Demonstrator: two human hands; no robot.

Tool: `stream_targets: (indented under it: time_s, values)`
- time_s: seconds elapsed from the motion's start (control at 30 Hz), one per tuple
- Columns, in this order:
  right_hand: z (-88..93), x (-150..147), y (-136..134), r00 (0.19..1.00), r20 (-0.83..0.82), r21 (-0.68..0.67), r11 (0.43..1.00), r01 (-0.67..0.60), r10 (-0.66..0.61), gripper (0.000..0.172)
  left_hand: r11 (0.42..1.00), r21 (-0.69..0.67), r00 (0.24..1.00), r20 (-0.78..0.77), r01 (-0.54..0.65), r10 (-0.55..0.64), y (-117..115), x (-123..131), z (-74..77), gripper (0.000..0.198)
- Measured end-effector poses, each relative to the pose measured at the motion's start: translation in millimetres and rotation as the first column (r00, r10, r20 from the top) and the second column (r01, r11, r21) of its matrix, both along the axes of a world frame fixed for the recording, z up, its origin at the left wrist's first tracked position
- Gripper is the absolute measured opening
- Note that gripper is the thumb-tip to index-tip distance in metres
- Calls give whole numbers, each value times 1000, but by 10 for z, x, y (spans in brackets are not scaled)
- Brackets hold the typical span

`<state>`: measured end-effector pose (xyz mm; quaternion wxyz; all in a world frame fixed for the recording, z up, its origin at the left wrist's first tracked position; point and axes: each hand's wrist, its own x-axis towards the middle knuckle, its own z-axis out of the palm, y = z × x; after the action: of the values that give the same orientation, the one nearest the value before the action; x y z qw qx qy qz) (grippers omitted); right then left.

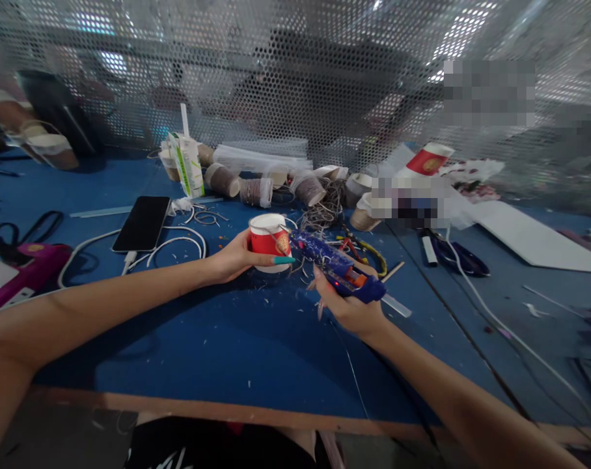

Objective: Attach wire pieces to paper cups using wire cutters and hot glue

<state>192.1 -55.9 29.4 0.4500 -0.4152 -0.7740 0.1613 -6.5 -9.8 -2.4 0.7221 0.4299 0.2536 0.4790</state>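
My left hand [239, 256] grips a red and white paper cup [266, 243] from its left side, thumb across the lower front. The cup is upright just over the blue table, and a thin cord shows at its rim. In my right hand [347, 306] is a blue glue gun [334, 264], fingers wrapped round its handle. Its nozzle points left and meets or nearly meets the cup's right side; I cannot tell whether they touch. A clear glue stick [396, 305] shows at the gun's rear end. A small red light glows on the gun's body.
Behind the cup lie several cord-wrapped cups [256, 191] and a tangle of grey cord [325, 203]. A phone [143, 223] with a white cable and a drink carton [188, 166] stand left. Yellow-handled pliers [381, 258] lie beyond the gun. A magenta power strip [29, 273] sits far left.
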Motion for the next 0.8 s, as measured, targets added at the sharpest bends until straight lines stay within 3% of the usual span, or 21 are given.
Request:
stream_targets:
  time_s: [0.33, 0.8]
  values:
    - [-17, 10, -4, 995, -76, -65, 996, -66, 61, 8, 1000, 23, 1000, -9, 3, -3, 19, 3, -26, 49]
    - [-15, 13, 2, 995, -84, -67, 996, -59, 53, 12, 1000, 9, 1000, -11, -6, 6, 10, -3, -8, 51]
